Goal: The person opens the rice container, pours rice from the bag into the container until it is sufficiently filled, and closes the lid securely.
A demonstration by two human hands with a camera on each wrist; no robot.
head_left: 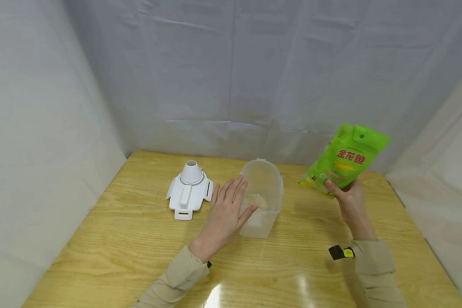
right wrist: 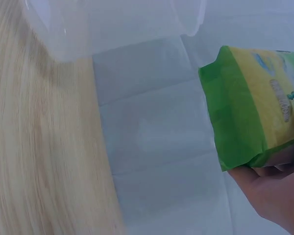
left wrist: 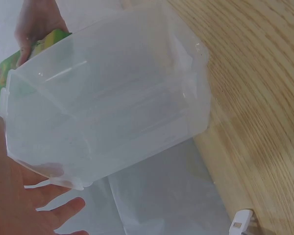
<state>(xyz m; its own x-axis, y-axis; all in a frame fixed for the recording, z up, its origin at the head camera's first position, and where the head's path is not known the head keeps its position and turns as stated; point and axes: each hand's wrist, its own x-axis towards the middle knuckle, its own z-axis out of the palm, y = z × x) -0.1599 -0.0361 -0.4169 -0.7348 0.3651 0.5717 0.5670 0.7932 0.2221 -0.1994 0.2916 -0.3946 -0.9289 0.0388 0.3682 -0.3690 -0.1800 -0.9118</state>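
A clear plastic container (head_left: 261, 184) with an open top stands upright on the table. My left hand (head_left: 225, 214), fingers extended and spread, is at the container's left upper rim; in the left wrist view its fingers (left wrist: 63, 211) lie beside the rim. Held above the table to the right is a green and yellow packet (head_left: 344, 160) with red characters, tilted, its hanging-hole end up. My right hand (head_left: 350, 205) grips the packet's lower part, thumb across the front. The right wrist view shows the packet's green end (right wrist: 235, 112); most fingers are hidden behind it.
Left of the container lies a white plastic lid (head_left: 185, 196) with side clips and a cone-shaped spout (head_left: 191, 172). The wooden table (head_left: 111, 248) ends at the back against a hanging grey-white sheet (head_left: 231, 85), with more sheeting on both sides.
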